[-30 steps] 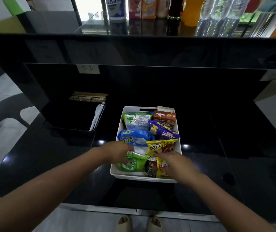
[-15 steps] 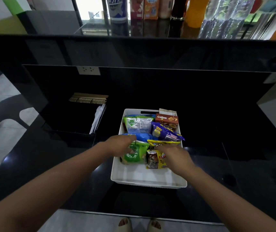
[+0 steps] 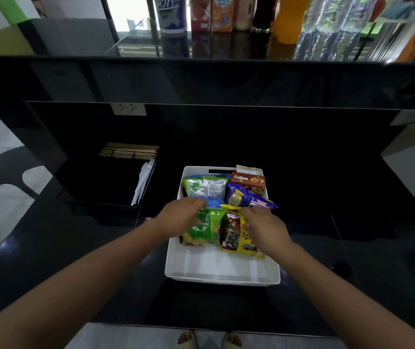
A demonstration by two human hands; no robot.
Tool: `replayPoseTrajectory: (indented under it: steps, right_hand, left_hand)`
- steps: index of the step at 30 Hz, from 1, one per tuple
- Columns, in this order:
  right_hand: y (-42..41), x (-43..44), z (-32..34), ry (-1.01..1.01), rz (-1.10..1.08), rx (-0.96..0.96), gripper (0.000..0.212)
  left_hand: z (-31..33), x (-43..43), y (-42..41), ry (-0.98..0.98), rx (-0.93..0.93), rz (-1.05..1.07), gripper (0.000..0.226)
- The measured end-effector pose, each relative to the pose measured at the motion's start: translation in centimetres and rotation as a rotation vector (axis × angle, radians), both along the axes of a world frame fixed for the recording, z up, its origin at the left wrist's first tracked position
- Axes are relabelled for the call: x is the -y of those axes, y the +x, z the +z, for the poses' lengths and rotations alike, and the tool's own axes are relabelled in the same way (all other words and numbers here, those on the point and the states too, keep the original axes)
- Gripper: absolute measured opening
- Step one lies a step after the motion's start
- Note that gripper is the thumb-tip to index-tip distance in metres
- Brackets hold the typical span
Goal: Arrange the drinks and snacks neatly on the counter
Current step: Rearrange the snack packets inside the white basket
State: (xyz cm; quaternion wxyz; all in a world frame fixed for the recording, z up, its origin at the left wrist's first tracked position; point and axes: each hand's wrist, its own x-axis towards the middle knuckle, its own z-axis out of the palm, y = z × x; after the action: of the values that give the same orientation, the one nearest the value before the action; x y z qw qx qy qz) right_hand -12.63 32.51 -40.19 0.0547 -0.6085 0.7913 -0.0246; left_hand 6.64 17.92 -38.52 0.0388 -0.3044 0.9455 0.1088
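Green packet (image 3: 202, 226) and yellow packet (image 3: 236, 235) pushed back from the white bin's (image 3: 222, 269) near wall, my left hand (image 3: 180, 216) and right hand (image 3: 264, 226) pressing them upright against the rear snacks; front third bare, drinks (image 3: 222, 13) already lined on the shelf above.

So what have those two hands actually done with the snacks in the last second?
Both hands pushed the front packets toward the back of the white bin: the left hand moved the green packet, the right hand the yellow packet. The near bin floor is now bare. The Collon box and the drinks on the upper ledge stayed put.
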Motion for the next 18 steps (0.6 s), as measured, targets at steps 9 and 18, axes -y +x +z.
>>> replayPoseTrajectory:
  steps: [9, 18]
  right_hand:
    - [0.9, -0.7, -1.1, -0.013, 0.043, -0.057, 0.074]
    - [0.4, -3.6, 1.1, -0.533, -0.225, 0.260, 0.040]
  left_hand:
    - [-0.8, -0.2, 0.5, -0.050, 0.027, -0.045, 0.059]
    - [-2.5, -1.2, 3.9, 0.154, -0.634, 0.453, 0.061]
